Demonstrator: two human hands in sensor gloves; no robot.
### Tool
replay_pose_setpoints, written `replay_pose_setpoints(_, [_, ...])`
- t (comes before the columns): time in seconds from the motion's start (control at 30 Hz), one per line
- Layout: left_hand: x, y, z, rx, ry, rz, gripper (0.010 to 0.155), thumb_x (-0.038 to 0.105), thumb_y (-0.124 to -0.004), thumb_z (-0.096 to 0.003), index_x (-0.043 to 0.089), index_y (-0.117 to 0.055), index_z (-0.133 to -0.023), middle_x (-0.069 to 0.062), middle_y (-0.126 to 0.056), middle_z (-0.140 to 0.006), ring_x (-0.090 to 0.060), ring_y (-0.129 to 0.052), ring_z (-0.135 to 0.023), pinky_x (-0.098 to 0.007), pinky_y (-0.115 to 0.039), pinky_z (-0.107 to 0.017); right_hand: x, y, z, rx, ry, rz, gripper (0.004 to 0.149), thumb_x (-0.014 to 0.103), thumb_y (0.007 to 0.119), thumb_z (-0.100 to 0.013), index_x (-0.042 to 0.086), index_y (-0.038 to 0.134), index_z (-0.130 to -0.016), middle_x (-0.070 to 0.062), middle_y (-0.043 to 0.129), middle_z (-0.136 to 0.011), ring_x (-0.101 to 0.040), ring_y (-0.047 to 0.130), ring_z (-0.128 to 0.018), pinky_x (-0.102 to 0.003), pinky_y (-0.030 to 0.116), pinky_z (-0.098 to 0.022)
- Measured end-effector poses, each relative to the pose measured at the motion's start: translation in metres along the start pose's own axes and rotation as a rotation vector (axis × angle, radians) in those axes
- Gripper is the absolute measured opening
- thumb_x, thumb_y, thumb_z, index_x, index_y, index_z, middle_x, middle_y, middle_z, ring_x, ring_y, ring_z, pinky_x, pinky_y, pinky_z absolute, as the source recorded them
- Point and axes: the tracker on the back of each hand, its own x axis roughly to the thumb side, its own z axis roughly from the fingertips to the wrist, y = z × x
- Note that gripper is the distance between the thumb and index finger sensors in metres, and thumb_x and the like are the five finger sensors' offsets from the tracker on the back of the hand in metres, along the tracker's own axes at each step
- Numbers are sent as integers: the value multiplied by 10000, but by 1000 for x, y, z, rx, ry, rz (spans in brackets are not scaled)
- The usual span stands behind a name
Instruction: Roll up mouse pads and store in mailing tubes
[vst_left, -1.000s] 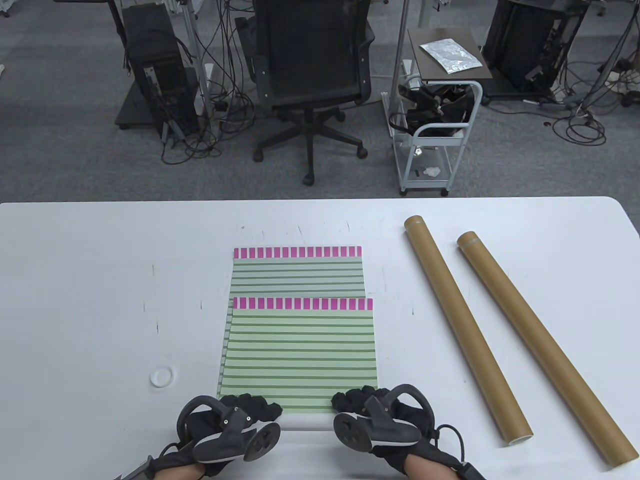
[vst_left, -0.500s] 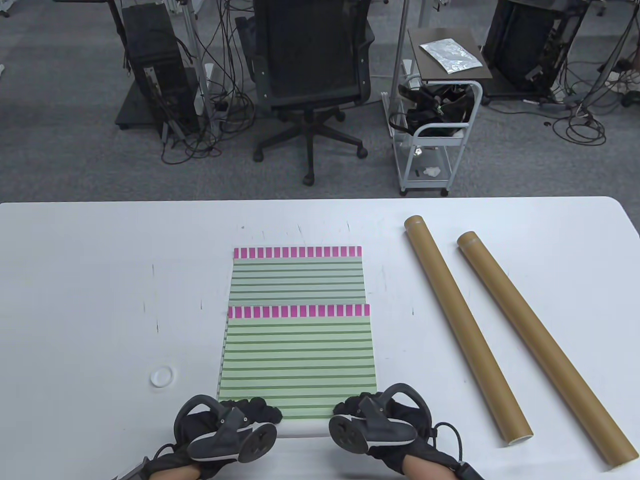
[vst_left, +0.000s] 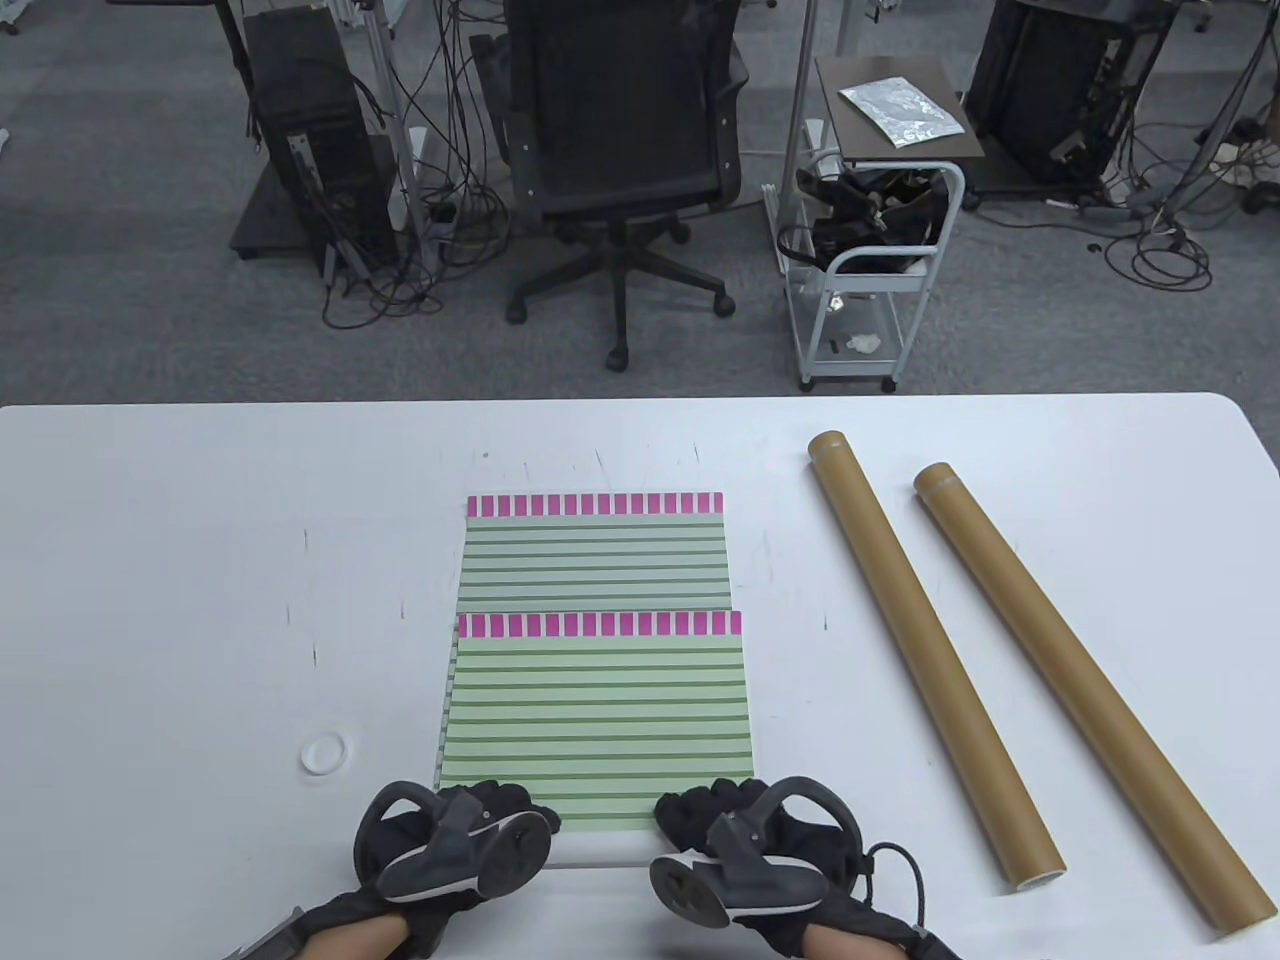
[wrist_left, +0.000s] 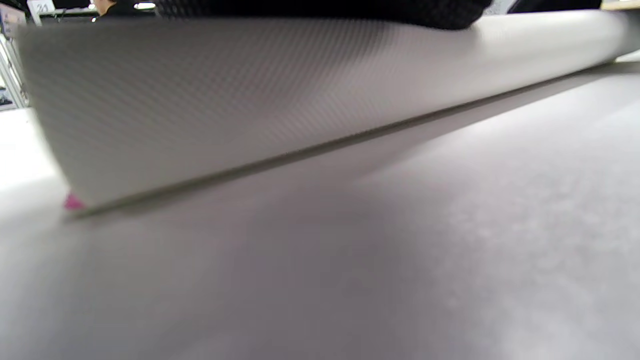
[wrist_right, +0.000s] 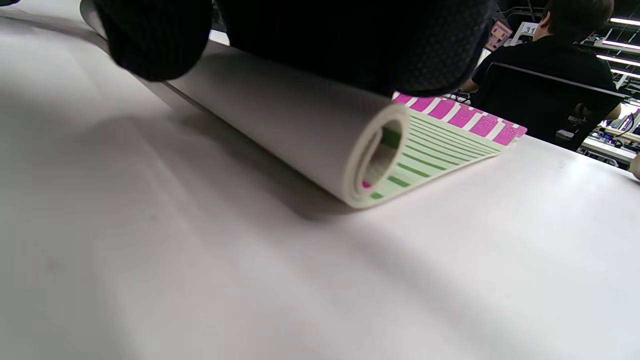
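Rolling from 6 o'clock on the bench (vst_left: 200, 560), left hand (vst_left: 470, 815) and right hand (vst_left: 735, 815) curl their fingers (wrist_right: 155, 40) over the soft, springy top pad (vst_left: 598, 720); grip near both roll ends to prevent unrolling.

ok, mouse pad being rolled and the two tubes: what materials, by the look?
Top mouse pad: printed matte striped face, pale textured underside, thick soft edge at the roll end; likely foam or rubber, can't confirm. Mailing tubes: brown, matte, rigid; looks like cardboard, with pale end caps, probably plastic.
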Motion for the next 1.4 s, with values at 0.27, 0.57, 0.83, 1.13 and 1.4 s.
replay_pose_setpoints(0.27, [2, 2, 2, 34, -7, -77, 412, 428, -647, -436, 417, -726, -840, 114, -808, -901, -129, -978, -680, -243, -888, -515, 3, 3, -5, 0, 11, 46, 530, 319, 712, -466, 151, 728, -968, -68, 871, -851, -267, 929, -672, -435, 797, -537])
replay_pose_setpoints(0.57, [5, 2, 4, 46, -15, -121, 475, 483, -703, -395, 379, -791, -850, 90, -918, -840, -155, -996, -695, -274, -880, -523, -11, -5, 0, -83, 59, -28, 497, 338, 694, -470, 192, 757, -940, -43, 883, -839, -254, 932, -665, -432, 793, -537])
replay_pose_setpoints(0.83, [2, 1, 0, 30, -2, -116, 468, 460, -653, -415, 381, -791, -855, 87, -921, -832, -161, -986, -693, -265, -878, -523, -11, 2, -4, -54, 62, 16, 526, 390, 781, -426, 199, 755, -916, -28, 871, -809, -230, 923, -641, -419, 790, -539])
replay_pose_setpoints(1.13, [11, 3, 5, 79, -22, -199, 513, 501, -725, -393, 380, -723, -891, 94, -869, -890, -151, -987, -746, -289, -896, -525, -16, 6, -5, -44, 95, -53, 493, 350, 702, -469, 190, 755, -932, -45, 871, -832, -258, 914, -666, -435, 778, -552])
replay_pose_setpoints(1.4, [12, 1, 6, 93, -17, -238, 528, 507, -727, -380, 369, -700, -890, 101, -912, -829, -125, -997, -703, -249, -877, -520, -23, 9, -6, 12, 74, -96, 577, 433, 753, -433, 179, 743, -950, -47, 866, -846, -253, 921, -666, -434, 787, -544])
